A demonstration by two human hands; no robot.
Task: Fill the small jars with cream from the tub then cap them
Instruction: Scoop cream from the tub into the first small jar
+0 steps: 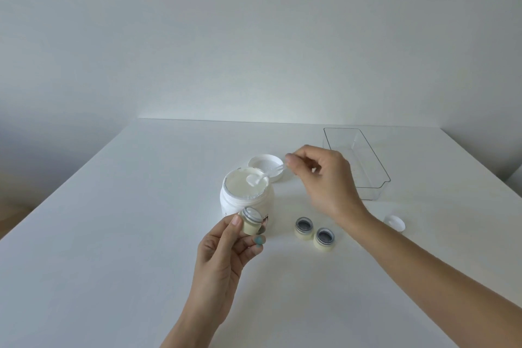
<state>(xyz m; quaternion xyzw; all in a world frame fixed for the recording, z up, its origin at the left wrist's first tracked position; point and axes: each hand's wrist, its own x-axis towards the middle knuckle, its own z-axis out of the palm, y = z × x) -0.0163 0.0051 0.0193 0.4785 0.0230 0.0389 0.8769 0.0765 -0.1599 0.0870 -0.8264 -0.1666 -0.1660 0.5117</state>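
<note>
An open white tub full of cream stands mid-table. My right hand pinches a small clear spatula whose tip lies on the cream's surface. My left hand holds a small pale-yellow jar, tilted and open, just in front of the tub. Two more small open jars stand to the right of the tub, under my right forearm.
The tub's white lid lies upside down behind the tub. A clear plastic tray sits at the back right. A small white cap lies right of my forearm. The white table ends at the wall.
</note>
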